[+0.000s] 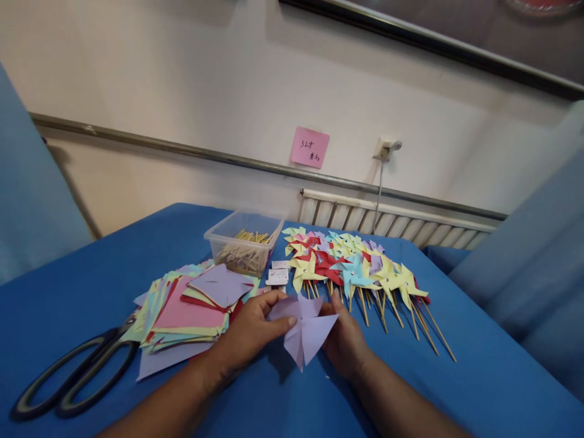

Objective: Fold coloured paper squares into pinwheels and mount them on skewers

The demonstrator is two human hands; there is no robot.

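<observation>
A lavender paper pinwheel (306, 325) is held up over the blue table between my two hands, its folded blades meeting at the centre. My left hand (258, 325) pinches its left side, the thumb lying on the front of a blade. On the other side my right hand (347, 340) grips it from behind, and the blades cover some of its fingers. No stick shows on this pinwheel. Beyond my right hand lie several finished pinwheels on sticks, among them a yellow pinwheel (387, 277) and a light blue pinwheel (354, 274).
Left of my hands is a stack of coloured paper squares (187, 307), with large scissors (86, 371) beside it. Behind stands a clear plastic box (241, 243) of wooden sticks. Small white boxes (277, 275) sit nearby. A radiator (360, 216) runs along the wall behind the table.
</observation>
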